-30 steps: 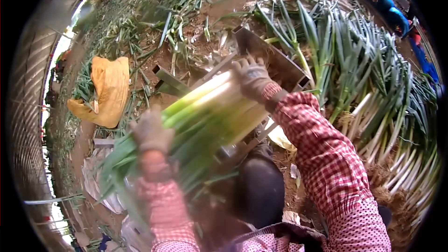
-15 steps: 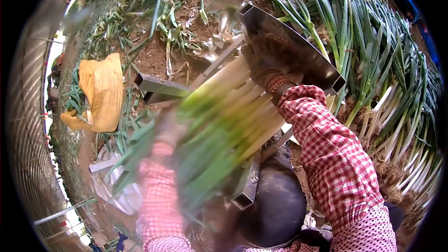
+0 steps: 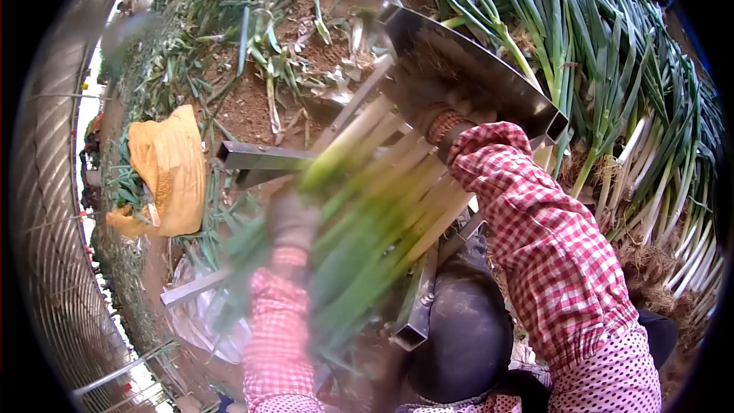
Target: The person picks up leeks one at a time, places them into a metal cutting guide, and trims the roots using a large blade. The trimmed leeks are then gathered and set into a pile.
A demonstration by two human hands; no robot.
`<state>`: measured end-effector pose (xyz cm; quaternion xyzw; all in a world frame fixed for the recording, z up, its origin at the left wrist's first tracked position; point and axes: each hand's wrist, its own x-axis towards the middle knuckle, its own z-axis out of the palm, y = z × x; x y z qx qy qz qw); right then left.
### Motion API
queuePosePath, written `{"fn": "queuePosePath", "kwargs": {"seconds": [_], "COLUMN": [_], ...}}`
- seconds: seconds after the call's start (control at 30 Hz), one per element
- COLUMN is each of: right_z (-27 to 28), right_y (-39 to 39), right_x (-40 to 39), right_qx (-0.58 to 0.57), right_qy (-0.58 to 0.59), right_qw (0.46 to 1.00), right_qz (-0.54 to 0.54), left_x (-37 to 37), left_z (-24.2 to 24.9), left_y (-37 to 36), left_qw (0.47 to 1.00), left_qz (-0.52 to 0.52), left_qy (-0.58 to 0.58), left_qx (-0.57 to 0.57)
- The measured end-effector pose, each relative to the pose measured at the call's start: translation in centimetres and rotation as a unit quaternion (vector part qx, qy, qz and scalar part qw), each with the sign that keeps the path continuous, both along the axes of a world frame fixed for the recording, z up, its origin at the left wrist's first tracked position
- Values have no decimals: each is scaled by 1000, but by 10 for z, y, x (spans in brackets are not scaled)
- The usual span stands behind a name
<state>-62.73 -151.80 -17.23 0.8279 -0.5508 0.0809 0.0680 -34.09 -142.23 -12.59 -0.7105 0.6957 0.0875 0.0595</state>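
Observation:
A row of green onions (image 3: 417, 210) lies slantwise across a metal frame, white stalks towards the upper right and green leaves towards the lower left. My right hand (image 3: 440, 111) is closed over the root ends of the stalks, in the shadow of an upright metal plate (image 3: 497, 69). Its fingertips are dark and partly hidden. My left hand (image 3: 294, 222) is at the leaf side of the same bunch, smeared by motion, so its fingers do not show clearly. The leaves beside it are blurred too.
A large heap of green onions (image 3: 612, 69) lies to the right, roots towards me. An orange cloth or bag (image 3: 180, 176) is at the left. Square metal frame bars (image 3: 264, 157) jut out around the bunch. Clear plastic (image 3: 202, 317) and leaf scraps lie on the soil.
My left hand has shifted a little to the right in view, still among the blurred leaves. My right hand stays at the root ends. The whole view has moved slightly.

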Motion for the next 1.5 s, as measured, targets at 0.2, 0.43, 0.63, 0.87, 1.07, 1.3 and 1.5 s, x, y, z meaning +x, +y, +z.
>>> {"fn": "queuePosePath", "kwargs": {"seconds": [0.2,0.43,0.63,0.87,1.07,1.3,1.5], "right_z": [2,-27,8,-2,-41,-12,-19], "right_y": [28,40,46,25,22,26,29], "right_x": [-17,11,9,15,15,11,17], "right_qx": [49,13,148,252,111,191,16], "right_qy": [-199,-185,-110,-73,-161,-47,-141], "right_qw": [979,983,983,965,980,979,981], "right_qz": [-3,14,-3,5,31,49,134], "left_x": [8,10,8,15,27,44,36], "left_z": [8,24,34,-11,13,-18,-17], "left_y": [-8,-16,-18,-19,9,44,48], "left_qw": [994,878,838,993,999,997,997], "left_qz": [0,67,128,6,1,54,67], "left_qy": [66,368,379,78,-14,-13,-43], "left_qx": [83,298,371,85,42,50,19]}}
